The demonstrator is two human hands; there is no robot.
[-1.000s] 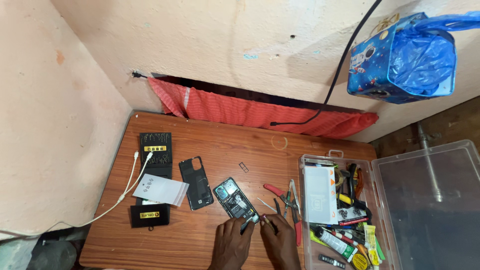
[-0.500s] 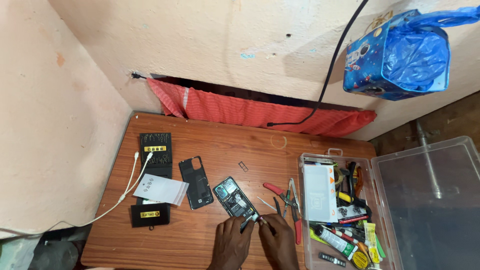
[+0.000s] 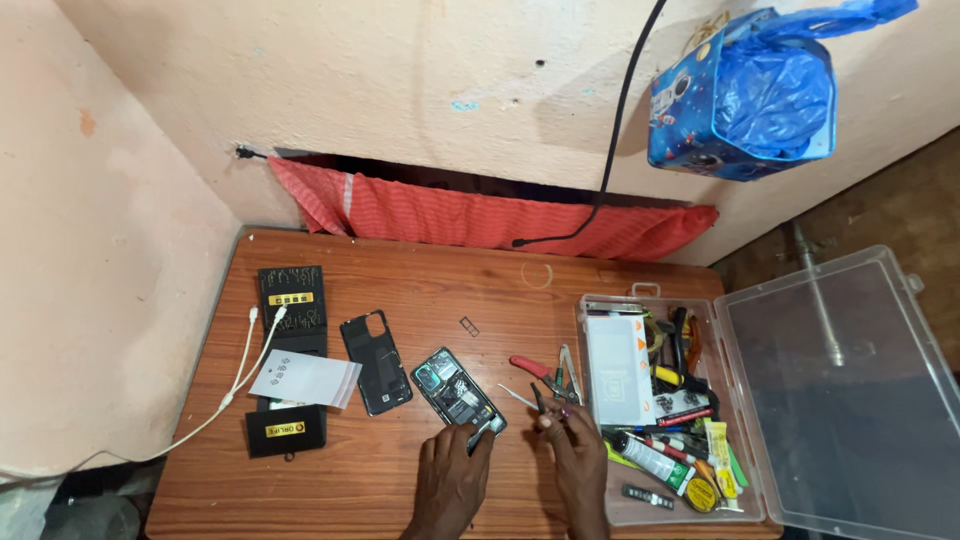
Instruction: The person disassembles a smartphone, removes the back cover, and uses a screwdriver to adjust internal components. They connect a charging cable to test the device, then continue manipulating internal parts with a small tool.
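Observation:
An opened smartphone lies face down on the wooden table, its circuit boards showing. My left hand rests on the phone's near corner, fingers on its edge. My right hand is just to the right of it, pinching a thin dark tool whose tip points toward the phone. The phone's black back cover lies to the left. Red-handled pliers and tweezers lie just above my right hand.
A clear plastic toolbox full of tools stands at right, its lid open flat. A black bit case, white packet, small black box and white cable lie at left. Red cloth and a hanging blue bag are behind.
The view has shifted slightly. My right hand moved a little rightward, away from the phone, while my left hand stays at the phone's near corner.

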